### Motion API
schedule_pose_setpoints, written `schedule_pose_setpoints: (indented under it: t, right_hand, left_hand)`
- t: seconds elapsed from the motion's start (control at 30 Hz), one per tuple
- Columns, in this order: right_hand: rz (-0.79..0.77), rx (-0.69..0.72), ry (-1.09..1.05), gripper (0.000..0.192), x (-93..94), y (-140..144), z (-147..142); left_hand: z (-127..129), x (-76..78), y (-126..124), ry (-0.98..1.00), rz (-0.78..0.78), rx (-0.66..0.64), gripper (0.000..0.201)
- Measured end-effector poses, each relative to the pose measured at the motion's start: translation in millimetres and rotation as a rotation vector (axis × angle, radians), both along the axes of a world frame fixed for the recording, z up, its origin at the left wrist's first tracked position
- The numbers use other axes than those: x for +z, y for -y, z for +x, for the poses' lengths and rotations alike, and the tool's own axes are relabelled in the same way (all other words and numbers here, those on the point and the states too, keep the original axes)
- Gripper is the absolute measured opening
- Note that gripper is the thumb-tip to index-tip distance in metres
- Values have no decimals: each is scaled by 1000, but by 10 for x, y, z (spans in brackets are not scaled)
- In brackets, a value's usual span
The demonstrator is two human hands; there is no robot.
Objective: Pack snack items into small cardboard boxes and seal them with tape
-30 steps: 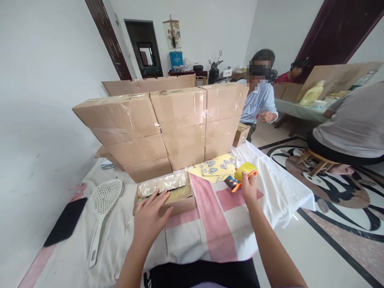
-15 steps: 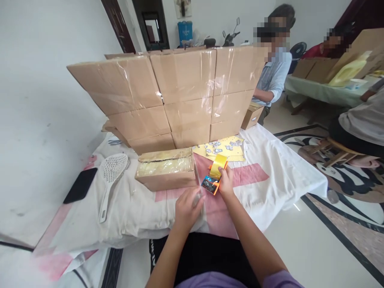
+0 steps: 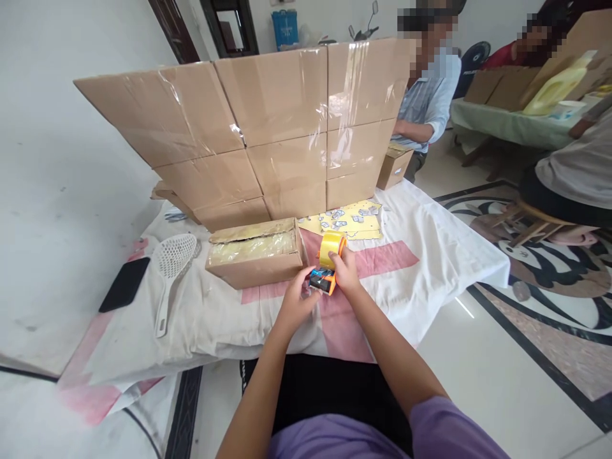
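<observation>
My right hand (image 3: 347, 271) is closed round an orange tape dispenser (image 3: 329, 280) with a roll of yellowish tape (image 3: 331, 248) on it. At the dispenser's dark front end is my left hand (image 3: 297, 303), its thumb and fingers curved about that edge; whether tape lies between the fingertips is too small to tell. Just beyond and to the left of my hands, a cardboard box (image 3: 255, 271) lies on the cloth. Its upper side is partly open and shows shiny tape-covered material. Behind it a large taped cardboard panel (image 3: 287, 159) leans upright.
A white slotted skimmer (image 3: 169, 274) and a black phone-like slab (image 3: 125, 285) lie left on the white cloth (image 3: 215, 331). A yellow printed sheet (image 3: 358, 223) lies before the panel. A co-worker (image 3: 425, 102) stands behind a small box (image 3: 394, 167); other people sit at right.
My left hand has moved up from below the dispenser to its front end, its fingers parting round it. The dispenser has turned slightly in my right hand. The camera view has tilted down.
</observation>
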State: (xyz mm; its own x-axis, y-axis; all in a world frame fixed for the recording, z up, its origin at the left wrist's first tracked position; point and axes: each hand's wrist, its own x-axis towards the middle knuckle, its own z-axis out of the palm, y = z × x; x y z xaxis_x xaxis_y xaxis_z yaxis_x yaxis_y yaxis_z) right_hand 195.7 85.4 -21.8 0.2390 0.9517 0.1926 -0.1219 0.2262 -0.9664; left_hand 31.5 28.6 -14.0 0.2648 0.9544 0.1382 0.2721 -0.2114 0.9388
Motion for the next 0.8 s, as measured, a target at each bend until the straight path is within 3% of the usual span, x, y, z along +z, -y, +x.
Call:
schedule_pose_setpoints:
  t: [0.23, 0.43, 0.57, 0.67, 0.8]
  right_hand:
    - [32, 4, 104, 22, -42, -16, 27]
    - [65, 25, 150, 22, -14, -1, 17]
    - [96, 27, 158, 25, -11, -2, 0]
    - [119, 29, 183, 28, -33, -6, 4]
    - [150, 33, 249, 35, -64, -3, 27]
  left_hand:
    - [52, -9, -49, 100, -85, -28, 59]
    - [-24, 29, -151, 142, -146, -88, 86]
    - [-55, 26, -159, 245, -173, -148, 94]
    - [-34, 52, -175, 365, -201, -185, 89]
    - [16, 133, -211, 424, -203, -122, 72]
